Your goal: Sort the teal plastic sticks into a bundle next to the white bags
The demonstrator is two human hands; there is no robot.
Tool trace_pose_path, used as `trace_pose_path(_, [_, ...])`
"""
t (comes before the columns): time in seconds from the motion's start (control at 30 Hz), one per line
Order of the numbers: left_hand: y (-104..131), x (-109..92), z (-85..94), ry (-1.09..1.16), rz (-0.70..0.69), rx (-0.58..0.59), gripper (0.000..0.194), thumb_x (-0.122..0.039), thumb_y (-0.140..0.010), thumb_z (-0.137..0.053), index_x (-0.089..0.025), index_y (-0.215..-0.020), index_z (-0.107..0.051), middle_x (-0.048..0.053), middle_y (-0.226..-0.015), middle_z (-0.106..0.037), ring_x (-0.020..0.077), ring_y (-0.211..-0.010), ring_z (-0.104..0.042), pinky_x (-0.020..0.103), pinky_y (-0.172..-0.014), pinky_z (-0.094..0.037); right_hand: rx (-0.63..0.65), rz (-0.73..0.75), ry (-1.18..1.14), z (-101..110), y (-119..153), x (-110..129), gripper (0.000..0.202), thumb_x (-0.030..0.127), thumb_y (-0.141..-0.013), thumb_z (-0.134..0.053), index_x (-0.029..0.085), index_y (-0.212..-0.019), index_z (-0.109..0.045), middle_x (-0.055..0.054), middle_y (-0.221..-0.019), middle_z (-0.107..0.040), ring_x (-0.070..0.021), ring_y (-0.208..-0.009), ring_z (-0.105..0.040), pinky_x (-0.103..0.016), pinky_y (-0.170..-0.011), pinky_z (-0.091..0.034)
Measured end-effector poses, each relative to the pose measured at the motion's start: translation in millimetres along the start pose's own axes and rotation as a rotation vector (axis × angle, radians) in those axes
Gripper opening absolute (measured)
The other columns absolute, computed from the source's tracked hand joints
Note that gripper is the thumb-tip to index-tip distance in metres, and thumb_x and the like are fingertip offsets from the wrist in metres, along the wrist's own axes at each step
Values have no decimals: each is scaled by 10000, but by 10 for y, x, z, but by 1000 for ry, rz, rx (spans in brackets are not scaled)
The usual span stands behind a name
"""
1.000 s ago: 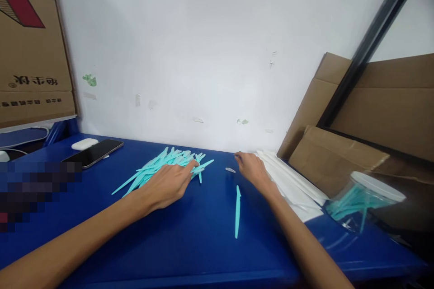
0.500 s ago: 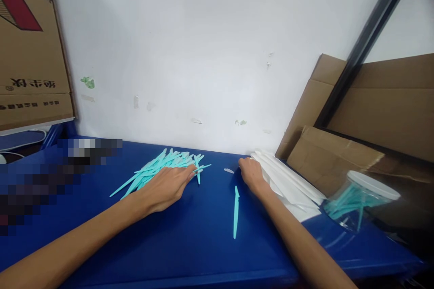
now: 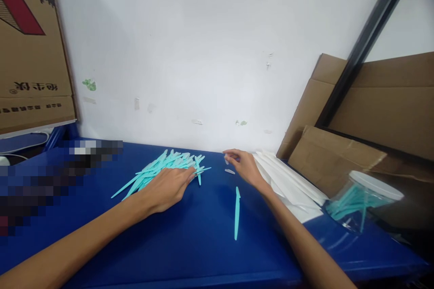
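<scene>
My left hand (image 3: pixel 171 185) rests at the near side of a pile of turquoise eyebrow razors (image 3: pixel 149 172), its fingers pinched on one eyebrow razor (image 3: pixel 204 170) whose thin end sticks out to the right. My right hand (image 3: pixel 242 165) is raised a little above the table, left of some white sheets. Thumb and fingertips are closed on a small clear blade cap (image 3: pixel 227 160). Another clear cap (image 3: pixel 229 171) lies on the blue table just below those fingers. Nearer to me, a single turquoise razor (image 3: pixel 237 213) lies lengthwise by itself.
White sheets (image 3: pixel 288 189) lie beside my right forearm. A clear jar (image 3: pixel 361 203) with a white lid holds several turquoise razors on the right. Cardboard (image 3: pixel 332 153) leans behind it; a printed carton (image 3: pixel 30 54) stands at left. A white wall (image 3: pixel 203 54) closes the back.
My right hand has moved left from the edge of the white sheets, and a small clear cap now shows at its fingertips. My left hand stays by the pile with the same razor.
</scene>
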State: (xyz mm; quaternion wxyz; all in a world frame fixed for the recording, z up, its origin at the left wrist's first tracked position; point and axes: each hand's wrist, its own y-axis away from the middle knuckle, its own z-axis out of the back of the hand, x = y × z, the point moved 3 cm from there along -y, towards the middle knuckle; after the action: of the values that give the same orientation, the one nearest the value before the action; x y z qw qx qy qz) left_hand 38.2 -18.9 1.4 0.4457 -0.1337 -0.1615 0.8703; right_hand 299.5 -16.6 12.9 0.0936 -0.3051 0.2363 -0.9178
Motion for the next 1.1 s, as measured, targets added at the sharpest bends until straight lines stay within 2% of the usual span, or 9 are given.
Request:
trace_pose_path(0.07, [-2, 3, -4, -7, 0, -3, 401, -397, -1019, -212, -241, -1178, -545, 76, -944, -711, 241, -813, -673, 328, -713, -436, 73, 31, -279, -68, 4, 116, 290, 385, -911, -577, 192, -1096, -690, -60, -979, -723, -182, -895, -667, -287, -798, -506])
trace_pose_path(0.13, [-2, 7, -6, -10, 1, -7, 393, -399, -1018, -220, -240, -1172, -545, 74, -931, -711, 240, -807, -674, 326, -709, -437, 144, 35, -450, -134, 26, 213, 338, 429, -887, -604, 177, -1095, -691, -66, -938, -716, -182, -864, -667, -293, -773, -516])
trace_pose_path(0.27, [-4, 13, -8, -6, 4, -18, 383, -397, -1015, -231, -241, -1156, -551, 71, -912, -712, 239, -781, -671, 326, -699, -437, 224, 39, -575, -214, 81, 310, 367, 458, -878, -611, 155, -1069, -691, -55, -840, -695, -163, -777, -657, -299, -748, -526])
trace_pose_path(0.33, [-6, 15, -9, -5, -2, -23, 380, -389, -1014, -232, -238, -1159, -550, 69, -897, -711, 236, -764, -669, 325, -689, -434, 244, 37, -576, -229, 100, 322, 366, 462, -887, -595, 164, -1075, -691, -51, -837, -689, -163, -780, -659, -299, -743, -531])
trace_pose_path(0.43, [-7, 16, -8, -14, -2, -22, 374, -378, -1014, -235, -235, -1162, -547, 68, -886, -711, 230, -739, -666, 319, -673, -426, 275, 27, -580, -227, 119, 343, 375, 456, -893, -587, 185, -1136, -676, -62, -936, -687, -177, -824, -683, -295, -726, -540])
trace_pose_path(0.57, [-4, 20, -6, -39, 23, -1, 375, -368, -1016, -230, -229, -1159, -547, 75, -902, -712, 240, -762, -668, 321, -661, -423, 288, 84, -510, -202, 131, 406, 373, 388, -864, -649, 216, -1195, -657, -55, -986, -687, -174, -852, -679, -283, -730, -533])
trace_pose_path(0.8, [0, 14, 4, -9, 6, -25, 374, -383, -1012, -237, -229, -1134, -555, 67, -864, -706, 233, -753, -666, 323, -690, -433, 189, 152, -386, -182, 137, 457, 279, 339, -848, -682, 234, -1106, -688, -50, -1024, -726, -191, -928, -680, -303, -780, -519])
trace_pose_path(1.0, [0, -42, 17, -41, 17, 52, 400, -373, -1019, -204, -228, -1029, -577, 43, -748, -669, 219, -636, -624, 303, -590, -377, 171, 216, -304, -178, 185, 570, 218, 329, -858, -674, 257, -1061, -708, -27, -991, -751, -218, -931, -705, -316, -773, -525])
trace_pose_path(1.1, [16, -56, 27, -46, -26, 81, 381, -340, -1022, -203, -237, -1080, -565, 33, -750, -669, 215, -634, -622, 301, -575, -356, 176, 223, -337, -231, 227, 617, 183, 329, -854, -678, 257, -1016, -726, -17, -969, -757, -218, -902, -712, -305, -753, -523])
